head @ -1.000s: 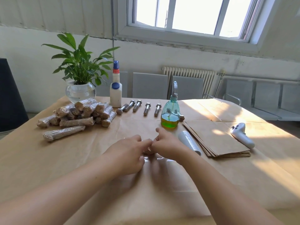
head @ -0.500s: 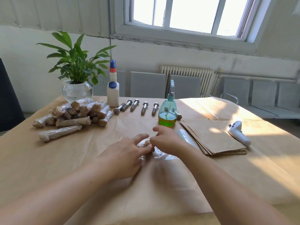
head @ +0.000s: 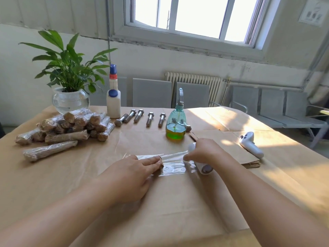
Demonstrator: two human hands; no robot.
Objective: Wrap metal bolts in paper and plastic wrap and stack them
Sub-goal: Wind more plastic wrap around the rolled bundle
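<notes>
My left hand [head: 131, 172] lies flat with straight fingers on a paper-wrapped bolt [head: 161, 164], mostly hidden under it, at the table's middle. My right hand [head: 204, 152] grips the white roll of plastic wrap [head: 203, 167], a little to the right. A clear sheet of film [head: 173, 162] stretches between the roll and the bolt. Several bare metal bolts [head: 140, 117] lie in a row farther back. A stack of wrapped bolts [head: 71, 127] sits at the left, with one wrapped bolt [head: 49, 150] lying apart in front.
A green spray bottle [head: 175, 124], a white glue bottle [head: 113, 99] and a potted plant in a glass bowl [head: 70, 102] stand at the back. A pile of brown paper sheets [head: 236, 154] and a white controller [head: 251, 144] lie at the right. Brown paper [head: 89, 175] covers the table.
My hands were together over the bolt; now my right hand has pulled the roll to the right, drawing out film, while my left hand stays pressing the bolt.
</notes>
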